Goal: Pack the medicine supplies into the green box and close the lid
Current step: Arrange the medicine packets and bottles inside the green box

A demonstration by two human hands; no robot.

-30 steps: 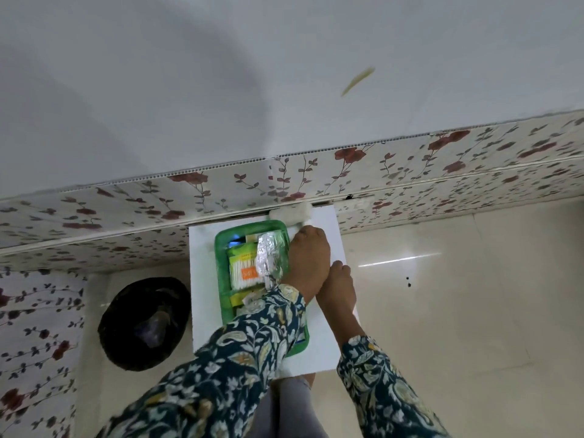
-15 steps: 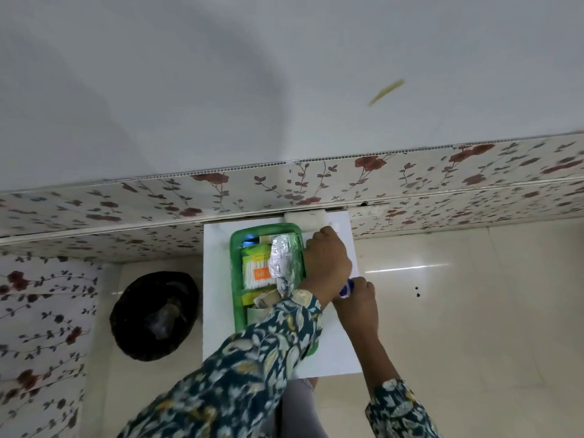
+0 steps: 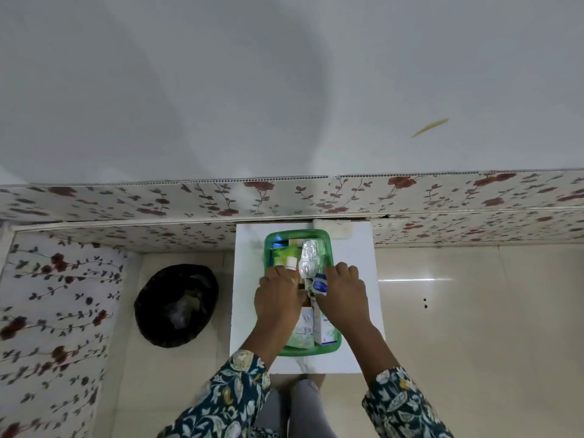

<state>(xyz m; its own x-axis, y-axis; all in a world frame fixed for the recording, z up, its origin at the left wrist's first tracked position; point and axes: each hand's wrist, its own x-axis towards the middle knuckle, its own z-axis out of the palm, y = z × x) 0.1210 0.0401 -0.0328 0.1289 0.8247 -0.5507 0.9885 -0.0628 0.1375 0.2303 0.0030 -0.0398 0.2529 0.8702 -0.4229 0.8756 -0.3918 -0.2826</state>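
The green box (image 3: 268, 248) stands open on a small white table (image 3: 354, 257), filled with medicine supplies. Inside lie a silver foil strip pack (image 3: 311, 256), a yellow-green packet with a white cap (image 3: 286, 259), and a white carton (image 3: 327, 330) at the near end. My right hand (image 3: 343, 292) is over the box's middle, shut on a small blue-and-white jar (image 3: 319, 285). My left hand (image 3: 278, 298) rests on the supplies beside it, fingers curled down; what it touches is hidden. No lid is visible.
A white object (image 3: 335, 227) lies at the table's far edge against the floral wall panel (image 3: 442, 191). A black bin (image 3: 177, 305) stands on the floor left of the table. Glossy beige floor tiles (image 3: 474, 311) stretch to the right.
My right hand has lifted the small blue-and-white jar from the table's right side over the box. My left hand has moved from the right rim onto the contents on the left.
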